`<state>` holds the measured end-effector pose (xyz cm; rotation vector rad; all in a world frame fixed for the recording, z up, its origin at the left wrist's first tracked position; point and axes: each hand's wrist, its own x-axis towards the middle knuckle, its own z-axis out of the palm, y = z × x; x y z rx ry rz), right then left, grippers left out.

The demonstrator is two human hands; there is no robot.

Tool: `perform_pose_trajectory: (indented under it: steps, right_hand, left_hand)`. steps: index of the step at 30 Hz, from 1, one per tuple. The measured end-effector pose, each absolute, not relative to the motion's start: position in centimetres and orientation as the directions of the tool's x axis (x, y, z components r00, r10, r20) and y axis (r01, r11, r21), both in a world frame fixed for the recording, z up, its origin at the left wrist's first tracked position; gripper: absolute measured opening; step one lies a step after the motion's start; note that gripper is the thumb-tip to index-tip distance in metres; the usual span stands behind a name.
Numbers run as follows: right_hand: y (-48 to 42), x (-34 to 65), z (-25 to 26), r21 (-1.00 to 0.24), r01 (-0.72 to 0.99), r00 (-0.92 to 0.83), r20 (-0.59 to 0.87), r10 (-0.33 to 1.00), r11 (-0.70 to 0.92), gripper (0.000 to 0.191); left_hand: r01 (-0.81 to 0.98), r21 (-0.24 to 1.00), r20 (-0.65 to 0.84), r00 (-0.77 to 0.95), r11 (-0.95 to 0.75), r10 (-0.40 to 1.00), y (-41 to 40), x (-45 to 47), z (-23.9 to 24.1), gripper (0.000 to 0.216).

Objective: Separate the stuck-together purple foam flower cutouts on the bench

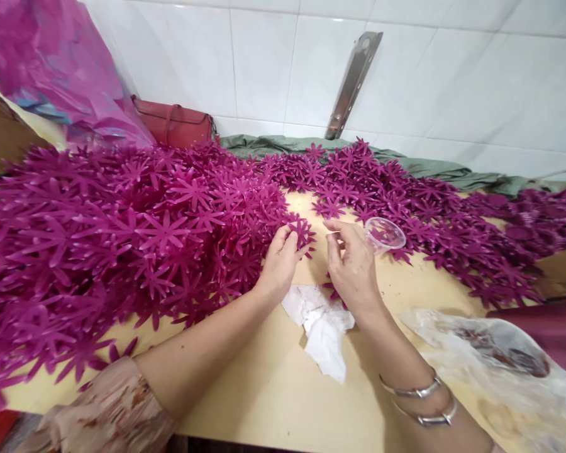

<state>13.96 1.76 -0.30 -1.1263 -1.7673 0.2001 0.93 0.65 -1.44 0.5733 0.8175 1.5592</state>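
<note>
My left hand (279,261) pinches a magenta flower-shaped petal piece (302,231) at the edge of a big heap of the same pieces (122,233). My right hand (351,264) hovers just right of it, fingers curled toward the thumb; whether it holds anything I cannot make out. A small clear plastic cup (384,234) lies tilted just beyond my right hand. A crumpled white tissue (323,327) lies on the pale wooden table (273,384) between my wrists. Two silver bangles (422,402) circle my right forearm.
More magenta pieces (429,207) spread along the back and right. A clear plastic bag (500,365) lies at the near right beside a dark red roll (547,330). A red handbag (177,124), a green cloth (424,165) and a metal bracket (353,82) line the tiled wall; a pink plastic bag (51,69) sits at the upper left.
</note>
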Motion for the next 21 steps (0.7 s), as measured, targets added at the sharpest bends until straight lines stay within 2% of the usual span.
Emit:
perform_pose_trajectory:
  steps: [3,6,12,18,21]
  right_hand:
    - [1.2,13.5,0.3,-0.592,0.559,-0.106,0.643,0.758,0.581,0.020]
    - [0.9,13.2,0.6,-0.586,0.547,-0.114,0.655,0.747,0.598,0.017]
    - [0.9,13.3,0.7,-0.575,0.564,-0.080,0.677,0.732,0.593,0.007]
    - [0.6,13.4,1.3,-0.626,0.492,-0.075,0.662,0.746,0.605,0.007]
    - [0.7,13.5,1.3,-0.702,0.422,-0.053,0.612,0.789,0.574,0.009]
  left_hand:
    - [-0.648,0.760,-0.058,-0.142,-0.048,0.988,0.7,0.4,-1.3,0.011]
    - [-0.644,0.764,-0.010,-0.059,-0.031,0.998,0.7,0.0,-1.1,0.020]
    - [-0.621,0.784,-0.008,-0.001,0.006,1.000,0.6,0.1,-0.9,0.039]
    - [-0.617,0.787,-0.022,-0.005,0.015,1.000,0.5,0.1,-0.7,0.042]
    - [-0.602,0.798,-0.018,-0.001,0.013,1.000,0.4,0.1,-0.7,0.042]
